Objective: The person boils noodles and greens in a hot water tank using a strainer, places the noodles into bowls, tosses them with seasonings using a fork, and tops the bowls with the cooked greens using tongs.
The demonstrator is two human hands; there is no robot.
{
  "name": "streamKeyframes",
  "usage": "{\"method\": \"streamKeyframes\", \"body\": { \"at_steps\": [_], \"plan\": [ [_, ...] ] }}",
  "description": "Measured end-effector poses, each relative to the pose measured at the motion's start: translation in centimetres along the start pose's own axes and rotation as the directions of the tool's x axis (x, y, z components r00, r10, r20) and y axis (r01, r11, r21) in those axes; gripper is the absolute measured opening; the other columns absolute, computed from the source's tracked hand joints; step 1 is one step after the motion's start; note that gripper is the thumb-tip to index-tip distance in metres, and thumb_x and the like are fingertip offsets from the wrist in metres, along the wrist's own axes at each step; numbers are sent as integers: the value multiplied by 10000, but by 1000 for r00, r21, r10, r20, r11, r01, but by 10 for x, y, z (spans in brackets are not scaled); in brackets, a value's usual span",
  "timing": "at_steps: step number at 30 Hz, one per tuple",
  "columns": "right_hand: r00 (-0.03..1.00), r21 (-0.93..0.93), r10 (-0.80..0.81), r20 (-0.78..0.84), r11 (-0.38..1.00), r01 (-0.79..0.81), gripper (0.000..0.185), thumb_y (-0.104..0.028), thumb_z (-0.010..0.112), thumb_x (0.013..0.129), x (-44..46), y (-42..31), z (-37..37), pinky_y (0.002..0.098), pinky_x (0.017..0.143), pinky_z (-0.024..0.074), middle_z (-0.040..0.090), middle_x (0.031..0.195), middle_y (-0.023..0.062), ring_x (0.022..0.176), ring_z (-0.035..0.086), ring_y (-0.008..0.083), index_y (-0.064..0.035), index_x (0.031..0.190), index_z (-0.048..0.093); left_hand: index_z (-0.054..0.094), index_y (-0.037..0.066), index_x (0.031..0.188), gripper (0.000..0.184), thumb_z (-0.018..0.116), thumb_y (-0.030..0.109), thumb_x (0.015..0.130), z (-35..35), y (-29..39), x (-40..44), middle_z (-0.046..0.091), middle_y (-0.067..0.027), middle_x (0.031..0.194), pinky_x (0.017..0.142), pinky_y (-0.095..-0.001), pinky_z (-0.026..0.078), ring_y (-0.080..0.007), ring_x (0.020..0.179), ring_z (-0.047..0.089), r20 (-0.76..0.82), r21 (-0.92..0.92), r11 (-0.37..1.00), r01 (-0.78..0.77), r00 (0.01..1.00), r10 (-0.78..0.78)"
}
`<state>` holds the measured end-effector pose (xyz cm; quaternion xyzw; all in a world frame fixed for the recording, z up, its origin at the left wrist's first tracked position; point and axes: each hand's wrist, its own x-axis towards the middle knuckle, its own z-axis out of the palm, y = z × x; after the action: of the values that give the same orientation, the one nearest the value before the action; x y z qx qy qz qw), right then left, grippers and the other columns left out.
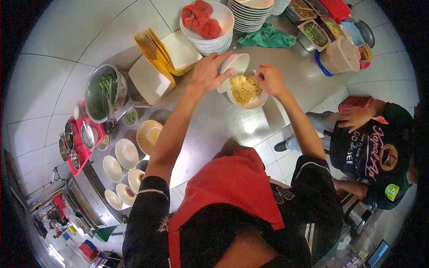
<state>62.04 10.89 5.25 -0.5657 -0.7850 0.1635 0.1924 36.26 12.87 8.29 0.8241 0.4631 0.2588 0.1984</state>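
Note:
My left hand (209, 73) grips a small white bowl (239, 61), its thumb over the near rim. That bowl is tilted above a larger white bowl (258, 105) on the steel counter. Yellowish noodles (245, 93) fill the larger bowl, with a paler clump at their upper left. Over this bowl's right rim is my right hand (271, 80), its fingers closed in a pinch; what they hold is hidden. The two bowls overlap in view, and I cannot tell whether they touch.
Stacked bowls (212, 44) with a red cloth (201, 20) stand behind, near a green cloth (268, 36). Yellow-edged square plates (154, 82) and a pot of greens (94, 100) are left. Several small bowls (126, 153) sit nearer. A person (380, 152) stands at right.

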Motion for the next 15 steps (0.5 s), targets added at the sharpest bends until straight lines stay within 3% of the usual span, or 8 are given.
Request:
{"method": "streamKeyframes", "body": {
  "at_steps": [1,4,7,10,13,15],
  "plan": [
    [998,7,15,62,1000,-16,63,-101,649,723,-4,2,0,426,648,484,588,794,117,729,606,328,-46,718,619,567,170,1260,574,634,504,799,2,-1,0,607,-154,876,722,-456,483,-361,802,609,-20,2,1000,-11,1000,11],
    [988,240,134,-81,964,-111,62,-112,655,726,-9,15,4,411,649,480,583,783,107,721,605,314,-57,724,628,546,176,1287,602,640,502,790,8,-1,-2,575,-141,829,703,-462,474,-355,760,595,-81,21,996,-88,993,90],
    [998,142,68,13,987,-69,57,-114,658,732,-6,21,-3,404,646,478,590,794,100,729,605,309,-64,727,631,530,175,1306,633,649,500,776,15,1,1,541,-136,802,677,-459,463,-352,729,574,-89,-27,989,-148,985,145],
    [988,171,13,-154,985,14,32,-8,655,747,-8,5,-12,329,566,461,559,754,97,613,587,234,-30,745,631,519,179,1319,658,643,517,769,16,4,-2,527,-139,811,654,-455,452,-354,715,557,-65,-85,988,-132,990,127],
    [997,-36,-25,-75,999,22,32,-16,655,750,-8,16,-5,341,562,458,563,749,99,614,587,249,-33,738,630,506,169,1334,672,620,531,779,26,-4,-6,521,-152,820,636,-449,442,-355,710,544,-148,-153,970,-191,975,169],
    [997,145,-33,-66,989,42,35,-31,662,747,-12,18,-3,357,570,457,566,750,101,627,590,264,-36,737,629,495,154,1344,687,606,540,787,28,-7,-10,519,-157,823,638,-450,441,-356,713,541,-166,-189,959,-212,969,182]
  ]
}}
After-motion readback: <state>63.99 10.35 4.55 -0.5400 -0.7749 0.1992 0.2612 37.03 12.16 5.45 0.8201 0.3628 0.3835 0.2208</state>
